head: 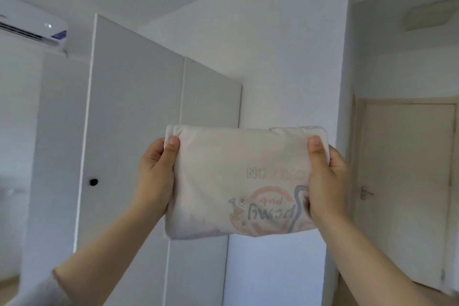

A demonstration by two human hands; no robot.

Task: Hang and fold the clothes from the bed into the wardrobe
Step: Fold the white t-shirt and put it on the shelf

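You hold the folded T-shirt (236, 181) up in front of the wardrobe (134, 107), level with the lower half of its doors and just right of their seam. Your left hand (155, 176) grips the left edge and your right hand (325, 181) grips the right edge. Each thumb is pressed on the near face with the fingers curled behind, which probably keeps the layers flat so the fold does not slump open. The print faces you upside down, so the far folded edge would go into the wardrobe first. Both doors look shut from here. The black knob (93, 182) sits on the leftmost door, left of your left hand, so I judge you will need to free one hand to pull it before shelving
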